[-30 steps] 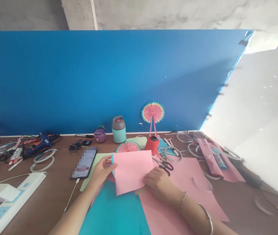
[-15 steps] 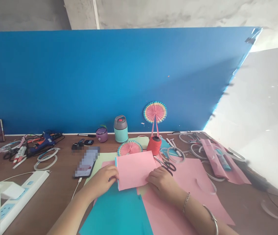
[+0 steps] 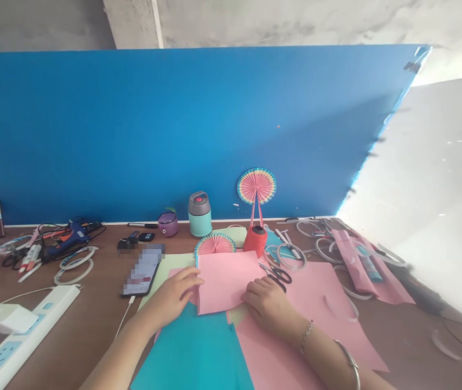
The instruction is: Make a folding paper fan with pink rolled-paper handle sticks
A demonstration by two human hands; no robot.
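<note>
folded pink sheet (image 3: 226,279) lies between both hands' fingers, over teal paper (image 3: 190,352). left hand (image 3: 174,295): fingers together, flat on its left edge. right hand (image 3: 267,303): fingers bunched, pressing its right corner, gripping nothing, seemingly to pin it. scissors (image 3: 275,272) just beyond right fingertips.

The folded pink sheet (image 3: 225,281) is smooth matt paper. It lies on a brown wood-look tabletop (image 3: 80,330). The scissors (image 3: 275,272) show shiny metal blades.
</note>
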